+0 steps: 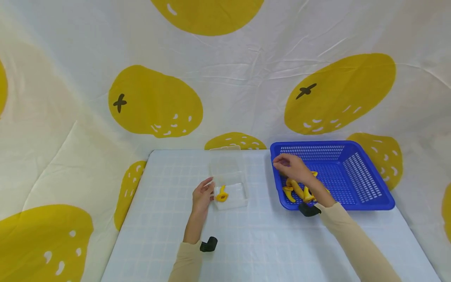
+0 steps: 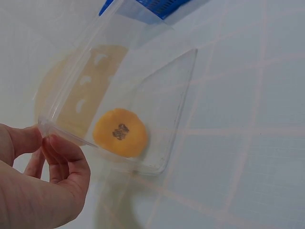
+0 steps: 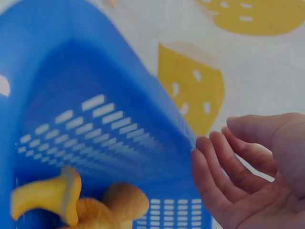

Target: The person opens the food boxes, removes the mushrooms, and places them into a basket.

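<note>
My left hand pinches the near-left rim of a clear plastic container between thumb and fingers. Inside the container lies one yellow mushroom, its round cap with a dark patch turned toward the left wrist camera. The right hand is over the left side of a blue plastic basket, fingers loosely bent and nothing held. Below it, several yellow mushrooms lie in the basket's left part; one brownish cap shows among them in the right wrist view.
The container's lid stands hinged back behind it, toward the far table edge. A pale checked cloth covers the table. Behind hangs a white curtain printed with large yellow fruit.
</note>
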The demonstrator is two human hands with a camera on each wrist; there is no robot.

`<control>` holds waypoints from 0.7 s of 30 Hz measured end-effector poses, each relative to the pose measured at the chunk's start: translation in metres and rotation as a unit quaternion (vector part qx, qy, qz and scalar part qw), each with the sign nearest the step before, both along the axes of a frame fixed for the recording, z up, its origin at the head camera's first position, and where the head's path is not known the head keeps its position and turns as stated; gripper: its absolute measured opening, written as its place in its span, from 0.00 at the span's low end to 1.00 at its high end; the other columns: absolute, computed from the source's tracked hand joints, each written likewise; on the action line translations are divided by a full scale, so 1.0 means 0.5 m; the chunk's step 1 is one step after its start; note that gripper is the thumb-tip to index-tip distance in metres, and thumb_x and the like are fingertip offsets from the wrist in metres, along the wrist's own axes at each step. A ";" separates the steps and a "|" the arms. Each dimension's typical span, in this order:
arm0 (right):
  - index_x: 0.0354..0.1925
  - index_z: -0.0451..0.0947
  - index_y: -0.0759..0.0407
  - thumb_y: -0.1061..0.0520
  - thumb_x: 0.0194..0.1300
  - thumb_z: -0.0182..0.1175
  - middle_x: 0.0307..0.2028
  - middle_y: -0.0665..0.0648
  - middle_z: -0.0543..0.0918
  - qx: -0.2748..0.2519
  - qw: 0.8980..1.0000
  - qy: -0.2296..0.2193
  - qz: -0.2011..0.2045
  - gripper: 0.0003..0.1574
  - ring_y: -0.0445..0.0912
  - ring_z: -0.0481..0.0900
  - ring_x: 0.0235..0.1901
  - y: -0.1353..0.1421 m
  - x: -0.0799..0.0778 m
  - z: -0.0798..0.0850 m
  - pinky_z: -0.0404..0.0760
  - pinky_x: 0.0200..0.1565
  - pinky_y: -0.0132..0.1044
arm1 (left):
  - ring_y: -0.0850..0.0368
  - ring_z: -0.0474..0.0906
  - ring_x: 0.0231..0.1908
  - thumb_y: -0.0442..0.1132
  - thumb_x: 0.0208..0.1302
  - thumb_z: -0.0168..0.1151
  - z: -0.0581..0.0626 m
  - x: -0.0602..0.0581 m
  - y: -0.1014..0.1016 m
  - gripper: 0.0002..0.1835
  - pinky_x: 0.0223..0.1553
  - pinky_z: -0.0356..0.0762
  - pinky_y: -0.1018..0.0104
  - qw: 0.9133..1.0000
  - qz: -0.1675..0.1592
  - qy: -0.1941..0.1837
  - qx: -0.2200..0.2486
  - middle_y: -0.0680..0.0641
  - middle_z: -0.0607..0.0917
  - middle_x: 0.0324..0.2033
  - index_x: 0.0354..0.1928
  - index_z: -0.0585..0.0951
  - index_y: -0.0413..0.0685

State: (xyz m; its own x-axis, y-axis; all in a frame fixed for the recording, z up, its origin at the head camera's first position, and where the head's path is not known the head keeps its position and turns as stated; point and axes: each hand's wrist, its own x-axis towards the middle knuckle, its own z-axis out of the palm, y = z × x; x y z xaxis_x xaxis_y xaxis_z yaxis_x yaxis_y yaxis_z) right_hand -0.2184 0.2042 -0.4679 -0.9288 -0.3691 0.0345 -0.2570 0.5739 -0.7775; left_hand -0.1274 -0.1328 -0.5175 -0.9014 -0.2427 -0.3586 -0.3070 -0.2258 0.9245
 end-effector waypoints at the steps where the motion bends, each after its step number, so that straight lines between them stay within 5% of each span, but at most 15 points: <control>1: 0.51 0.82 0.67 0.58 0.76 0.61 0.45 0.64 0.86 -0.004 1.000 0.002 0.001 0.13 0.57 0.84 0.46 -0.005 0.003 0.001 0.85 0.48 0.47 | 0.55 0.76 0.33 0.34 0.75 0.61 0.001 0.001 0.000 0.18 0.36 0.79 0.66 1.000 0.000 0.000 -0.001 0.50 0.82 0.37 0.63 0.80 0.38; 10: 0.51 0.81 0.67 0.59 0.74 0.62 0.44 0.63 0.86 -0.039 0.999 -0.011 -0.004 0.13 0.56 0.84 0.44 -0.065 0.019 -0.010 0.85 0.50 0.47 | 0.56 0.76 0.32 0.34 0.75 0.61 0.004 0.001 0.002 0.18 0.37 0.79 0.65 1.000 0.001 0.000 -0.004 0.50 0.82 0.37 0.63 0.79 0.37; 21: 0.49 0.82 0.67 0.60 0.73 0.63 0.43 0.60 0.87 -0.070 0.997 0.021 0.040 0.11 0.55 0.85 0.45 -0.143 0.036 -0.026 0.84 0.51 0.50 | 0.57 0.76 0.31 0.34 0.75 0.60 0.012 0.004 0.006 0.18 0.36 0.79 0.66 1.000 0.005 0.000 0.001 0.50 0.82 0.37 0.63 0.80 0.37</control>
